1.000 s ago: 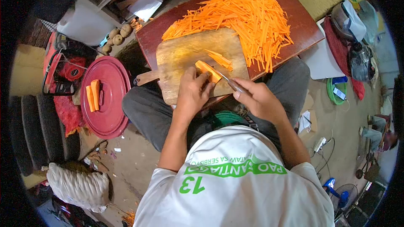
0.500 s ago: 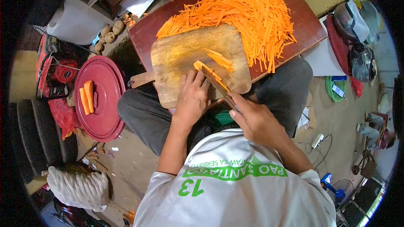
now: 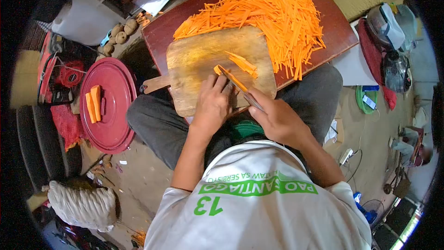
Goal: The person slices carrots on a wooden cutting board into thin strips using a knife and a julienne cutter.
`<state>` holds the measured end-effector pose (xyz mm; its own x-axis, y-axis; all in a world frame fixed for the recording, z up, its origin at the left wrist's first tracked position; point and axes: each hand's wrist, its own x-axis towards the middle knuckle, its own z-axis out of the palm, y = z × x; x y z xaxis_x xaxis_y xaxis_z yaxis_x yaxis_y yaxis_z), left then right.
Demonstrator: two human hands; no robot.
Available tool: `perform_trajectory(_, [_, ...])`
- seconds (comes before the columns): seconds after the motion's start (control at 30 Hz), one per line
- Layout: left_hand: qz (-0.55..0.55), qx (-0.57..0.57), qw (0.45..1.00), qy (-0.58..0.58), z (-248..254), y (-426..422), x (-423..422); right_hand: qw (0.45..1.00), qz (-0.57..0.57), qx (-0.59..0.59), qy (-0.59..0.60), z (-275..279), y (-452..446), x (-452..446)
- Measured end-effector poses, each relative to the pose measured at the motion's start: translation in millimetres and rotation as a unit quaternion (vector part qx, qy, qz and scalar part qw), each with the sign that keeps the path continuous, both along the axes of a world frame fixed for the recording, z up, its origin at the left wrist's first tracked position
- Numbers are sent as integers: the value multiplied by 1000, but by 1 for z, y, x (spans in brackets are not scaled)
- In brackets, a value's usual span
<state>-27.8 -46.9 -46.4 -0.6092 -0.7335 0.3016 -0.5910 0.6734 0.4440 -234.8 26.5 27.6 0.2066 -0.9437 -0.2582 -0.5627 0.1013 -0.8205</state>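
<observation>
My right hand (image 3: pixel 273 113) grips a knife (image 3: pixel 240 86), its blade angled up and left over the wooden cutting board (image 3: pixel 194 60). Beneath my bent left fingertips lies a carrot piece (image 3: pixel 218 69), right beside the blade; my left hand (image 3: pixel 212 99) presses it to the board, and much of it is hidden. Several cut carrot sticks (image 3: pixel 243 64) rest on the board just beyond the knife. Past the board's far edge, a large heap of carrot strips (image 3: pixel 277 18) spreads over the dark red table (image 3: pixel 337 32).
On my left, two peeled carrot pieces (image 3: pixel 93 104) lie on a round red lid (image 3: pixel 115 129). Brown round objects (image 3: pixel 121 37) sit farther back. A green basket (image 3: pixel 365 99) with a phone-like object stands on the right. Another person (image 3: pixel 409 146) is at far right.
The knife blade has shifted slightly and the right hand has moved a little left. The left hand keeps its place on the carrot piece. The whole view has tilted slightly.
</observation>
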Motion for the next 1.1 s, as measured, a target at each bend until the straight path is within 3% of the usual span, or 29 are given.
perform_trajectory(0.3, [1,-11,1000,23,-10,-2,0,993,18,-114,37,-31,-24,18])
perform_trajectory(0.4, [0,-3,1000,20,-5,-2,0,993,34,-113,8,-29,-16,7])
perform_trajectory(0.5, [8,2,1000,21,-1,1,2,1000,5,-19,17,0,1,6])
perform_trajectory(0.7, [12,-9,998,61,-9,-2,2,995,11,-93,33,-24,-12,14])
perform_trajectory(1.0, [10,15,998,65,-6,0,4,1000,-2,-17,8,-1,3,10])
perform_trajectory(1.1, [11,1,997,76,-6,-2,3,998,-12,-62,23,-13,3,18])
